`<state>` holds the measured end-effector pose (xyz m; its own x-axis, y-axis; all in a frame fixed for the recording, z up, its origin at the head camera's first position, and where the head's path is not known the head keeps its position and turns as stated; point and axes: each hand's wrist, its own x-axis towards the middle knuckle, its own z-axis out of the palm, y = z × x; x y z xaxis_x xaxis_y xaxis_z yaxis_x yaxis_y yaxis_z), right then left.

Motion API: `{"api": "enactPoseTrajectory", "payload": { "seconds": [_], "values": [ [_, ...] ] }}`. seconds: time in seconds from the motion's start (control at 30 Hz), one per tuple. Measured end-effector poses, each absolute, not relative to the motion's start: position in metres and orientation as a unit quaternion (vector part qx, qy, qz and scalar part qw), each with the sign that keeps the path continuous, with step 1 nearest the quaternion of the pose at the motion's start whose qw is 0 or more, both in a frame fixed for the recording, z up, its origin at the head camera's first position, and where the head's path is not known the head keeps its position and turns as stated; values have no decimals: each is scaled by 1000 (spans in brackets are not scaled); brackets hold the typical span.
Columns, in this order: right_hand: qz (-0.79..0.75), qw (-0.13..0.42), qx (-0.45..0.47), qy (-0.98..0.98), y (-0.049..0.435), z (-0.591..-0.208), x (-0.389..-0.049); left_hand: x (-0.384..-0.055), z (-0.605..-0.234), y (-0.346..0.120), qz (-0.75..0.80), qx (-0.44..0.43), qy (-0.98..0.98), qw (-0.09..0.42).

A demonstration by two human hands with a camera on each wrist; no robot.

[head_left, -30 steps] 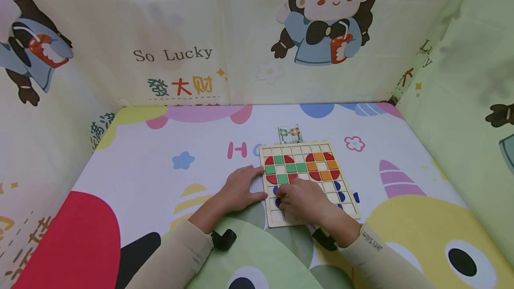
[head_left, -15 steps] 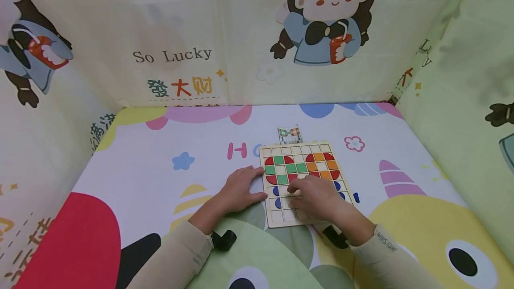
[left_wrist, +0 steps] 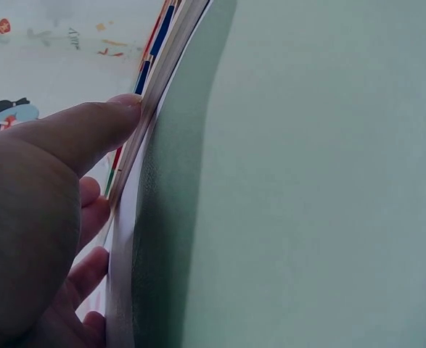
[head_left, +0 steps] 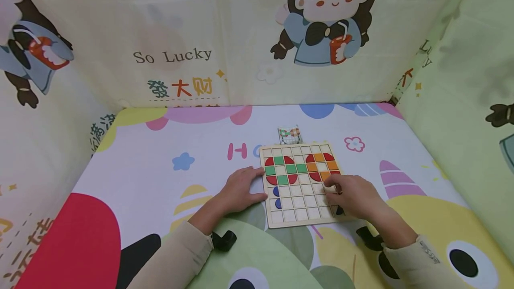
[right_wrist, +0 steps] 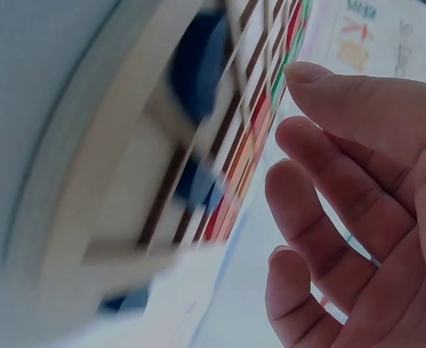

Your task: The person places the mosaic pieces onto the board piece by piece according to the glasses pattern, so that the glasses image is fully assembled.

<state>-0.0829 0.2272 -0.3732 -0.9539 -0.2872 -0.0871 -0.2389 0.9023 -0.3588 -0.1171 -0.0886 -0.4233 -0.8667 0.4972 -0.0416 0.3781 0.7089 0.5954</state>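
Observation:
A wooden grid board (head_left: 299,202) lies on the table, with red, green and orange pieces in its upper rows. My left hand (head_left: 241,188) rests against the board's left edge, fingers spread; the thumb (left_wrist: 111,127) touches that edge in the left wrist view. Two blue half-round pieces sit in the left column, an upper one (head_left: 275,191) and a lower one (head_left: 278,203). My right hand (head_left: 355,195) hovers over the board's right side with loosely bent fingers, holding nothing. It hides most of the right column; the right wrist view shows blurred blue pieces (right_wrist: 198,69) there.
A small pattern card (head_left: 290,134) stands just behind the board. Beyond the board's edge lies another blue piece (right_wrist: 124,301). Printed cloth covers the table (head_left: 217,133) and hangs as walls (head_left: 249,26) around it.
My right hand has left the lower blue piece in the left column and moved across to the board's right side. The left hand has stayed in place.

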Motion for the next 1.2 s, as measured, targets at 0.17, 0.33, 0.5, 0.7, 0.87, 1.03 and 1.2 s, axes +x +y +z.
{"api": "enactPoseTrajectory", "payload": {
  "seconds": [0.17,0.33,0.5,0.7,0.87,1.03,1.2],
  "values": [
    [-174,69,-99,977,251,-372,-77,-117,-424,-88,299,235,919,102],
    [-169,75,-65,980,273,-374,-70,-116,-424,-88,301,232,919,108],
    [-165,74,-49,982,288,-379,-65,-116,-423,-88,300,235,919,106],
    [-160,67,-52,984,294,-384,-64,-116,-422,-88,300,233,919,104],
    [-157,68,-47,984,294,-387,-65,-116,-423,-88,303,235,918,102],
    [-157,65,-52,984,293,-390,-66,-117,-424,-88,301,238,918,100],
    [-153,62,-56,985,291,-390,-68,-117,-424,-88,299,237,919,102]
  ]
}}
